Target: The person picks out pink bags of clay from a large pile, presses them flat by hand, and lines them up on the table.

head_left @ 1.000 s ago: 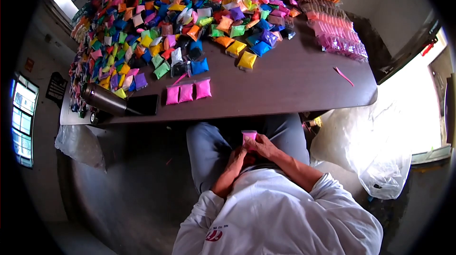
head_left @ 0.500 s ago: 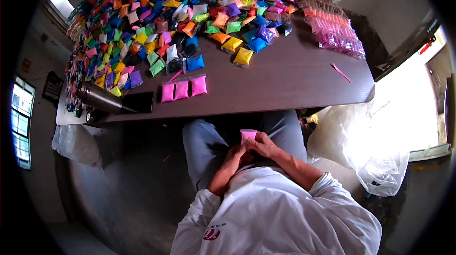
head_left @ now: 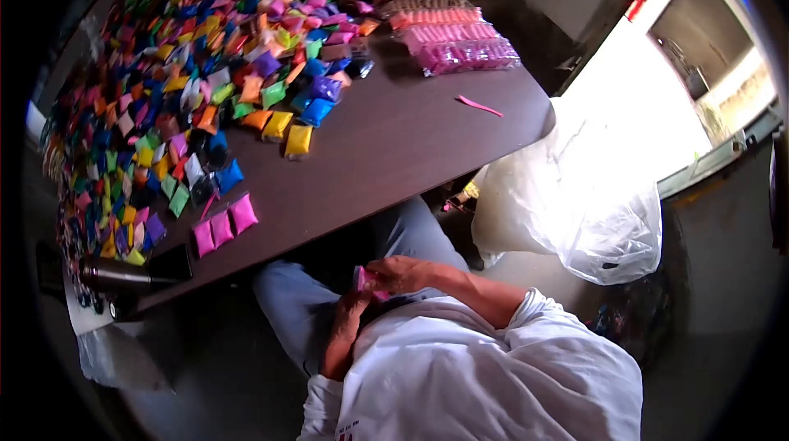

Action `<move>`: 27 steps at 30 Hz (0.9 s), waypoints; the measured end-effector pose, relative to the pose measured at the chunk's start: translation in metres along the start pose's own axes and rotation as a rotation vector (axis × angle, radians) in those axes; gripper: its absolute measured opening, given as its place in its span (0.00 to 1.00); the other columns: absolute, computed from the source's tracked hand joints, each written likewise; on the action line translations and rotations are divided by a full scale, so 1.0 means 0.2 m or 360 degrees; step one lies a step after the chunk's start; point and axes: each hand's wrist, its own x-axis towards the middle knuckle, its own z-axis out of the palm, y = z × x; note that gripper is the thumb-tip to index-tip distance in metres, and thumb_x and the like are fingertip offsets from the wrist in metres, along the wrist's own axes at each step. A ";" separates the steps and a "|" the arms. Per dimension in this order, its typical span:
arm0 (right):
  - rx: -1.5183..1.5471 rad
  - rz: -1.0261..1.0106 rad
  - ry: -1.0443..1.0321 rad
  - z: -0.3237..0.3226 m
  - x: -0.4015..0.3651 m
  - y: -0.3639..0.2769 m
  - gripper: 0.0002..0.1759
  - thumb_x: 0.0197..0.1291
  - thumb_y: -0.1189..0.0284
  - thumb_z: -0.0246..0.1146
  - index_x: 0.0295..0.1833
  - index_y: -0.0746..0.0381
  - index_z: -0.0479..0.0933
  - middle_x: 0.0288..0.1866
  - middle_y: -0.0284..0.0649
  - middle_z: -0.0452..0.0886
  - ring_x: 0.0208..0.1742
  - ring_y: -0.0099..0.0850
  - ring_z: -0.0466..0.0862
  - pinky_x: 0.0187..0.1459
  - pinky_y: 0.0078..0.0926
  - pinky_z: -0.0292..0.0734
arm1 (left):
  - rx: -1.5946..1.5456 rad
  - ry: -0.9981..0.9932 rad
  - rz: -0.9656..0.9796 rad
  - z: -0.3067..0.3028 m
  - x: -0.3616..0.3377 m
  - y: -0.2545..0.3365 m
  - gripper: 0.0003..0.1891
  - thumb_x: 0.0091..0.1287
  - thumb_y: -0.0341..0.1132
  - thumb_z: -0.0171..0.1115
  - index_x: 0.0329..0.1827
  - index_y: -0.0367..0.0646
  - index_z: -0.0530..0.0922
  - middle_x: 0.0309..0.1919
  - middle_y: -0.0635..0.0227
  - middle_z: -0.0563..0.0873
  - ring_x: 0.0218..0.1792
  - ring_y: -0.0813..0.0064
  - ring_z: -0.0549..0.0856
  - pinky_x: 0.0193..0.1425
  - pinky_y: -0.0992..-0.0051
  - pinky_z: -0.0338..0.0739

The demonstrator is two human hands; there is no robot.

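Note:
Above my lap, both hands are closed on a small pink packet (head_left: pixel 359 278), partly covered by fingers. My left hand (head_left: pixel 352 306) holds it from below on the left side. From the right, my right hand (head_left: pixel 399 274) grips it with thumb and fingers. On the table near its front edge lies a row of three pink packets (head_left: pixel 223 230), joined side by side. A thin pink stick (head_left: pixel 210 206) rests just behind them.
Heaps of coloured packets (head_left: pixel 238 38) cover the table's left and back. Rows of bagged packets (head_left: pixel 468 55) lie at the back right. A pink plastic tool (head_left: pixel 480 106) sits near the right edge. A metal flask (head_left: pixel 115 274) and dark phone (head_left: pixel 173 264) lie front left. Plastic bags (head_left: pixel 567 203) hang at right.
The view has swung to the right, so the table appears shifted left and tilted. My hands stay together on the pink packet, which is now more covered by my fingers.

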 end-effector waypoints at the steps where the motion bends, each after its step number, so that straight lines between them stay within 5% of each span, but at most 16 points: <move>1: 0.0004 0.0004 0.0025 -0.02 0.00 -0.01 0.28 0.66 0.47 0.50 0.48 0.62 0.76 0.40 0.48 0.80 0.44 0.45 0.79 0.48 0.38 0.74 | 0.0011 -0.0055 -0.0009 0.00 0.03 -0.02 0.24 0.67 0.51 0.56 0.54 0.39 0.71 0.45 0.64 0.78 0.44 0.73 0.77 0.53 0.75 0.70; 5: -0.0122 -0.0253 -0.0003 -0.15 -0.03 -0.13 0.32 0.66 0.44 0.45 0.40 0.62 0.82 0.33 0.48 0.82 0.36 0.46 0.81 0.41 0.38 0.76 | 0.0048 -0.0245 -0.0068 0.01 0.09 -0.08 0.21 0.65 0.49 0.60 0.46 0.38 0.76 0.39 0.62 0.83 0.40 0.71 0.81 0.46 0.74 0.74; 8: -0.0482 -0.0356 0.0182 -0.26 -0.01 -0.21 0.32 0.66 0.46 0.50 0.29 0.63 0.83 0.23 0.46 0.81 0.26 0.43 0.81 0.32 0.34 0.77 | 0.0115 -0.0270 0.0321 0.04 0.21 -0.03 0.21 0.64 0.48 0.63 0.46 0.38 0.75 0.36 0.62 0.83 0.38 0.71 0.83 0.45 0.76 0.77; 9: -0.0482 -0.0361 0.0193 -0.32 -0.02 -0.25 0.32 0.66 0.46 0.50 0.29 0.63 0.83 0.23 0.46 0.81 0.26 0.43 0.81 0.32 0.34 0.77 | 0.0276 -0.0276 0.0554 0.04 0.26 -0.01 0.21 0.63 0.48 0.63 0.46 0.38 0.75 0.35 0.63 0.83 0.37 0.73 0.84 0.44 0.76 0.78; 13: -0.0493 -0.0334 0.0191 -0.52 -0.01 -0.29 0.24 0.62 0.51 0.58 0.34 0.63 0.81 0.26 0.47 0.80 0.29 0.44 0.80 0.34 0.35 0.76 | 0.0072 -0.0365 0.0468 0.13 0.30 0.38 0.19 0.67 0.47 0.59 0.48 0.39 0.76 0.32 0.65 0.82 0.36 0.77 0.83 0.40 0.76 0.79; 19: -0.0476 -0.0320 0.1388 -0.76 0.05 -0.18 0.10 0.58 0.66 0.59 0.39 0.59 0.79 0.28 0.50 0.78 0.33 0.44 0.81 0.35 0.39 0.76 | -0.0294 -0.0066 0.0288 0.19 0.43 0.41 0.22 0.68 0.53 0.54 0.45 0.40 0.77 0.32 0.65 0.84 0.29 0.75 0.84 0.38 0.77 0.79; 23: -0.1040 0.0126 0.2325 -1.09 -0.03 0.02 0.11 0.55 0.67 0.60 0.43 0.59 0.77 0.36 0.48 0.77 0.42 0.46 0.77 0.44 0.41 0.74 | -0.0429 0.0030 0.0193 0.17 0.53 0.35 0.23 0.66 0.57 0.54 0.36 0.43 0.76 0.32 0.64 0.84 0.26 0.77 0.82 0.33 0.79 0.78; 27: -0.1092 0.0649 0.2235 -1.27 -0.16 0.33 0.17 0.54 0.62 0.61 0.48 0.59 0.77 0.45 0.46 0.77 0.50 0.44 0.75 0.50 0.40 0.71 | -0.0649 0.0011 -0.0043 0.17 0.52 0.24 0.24 0.66 0.59 0.53 0.34 0.44 0.76 0.29 0.62 0.84 0.23 0.78 0.82 0.30 0.81 0.78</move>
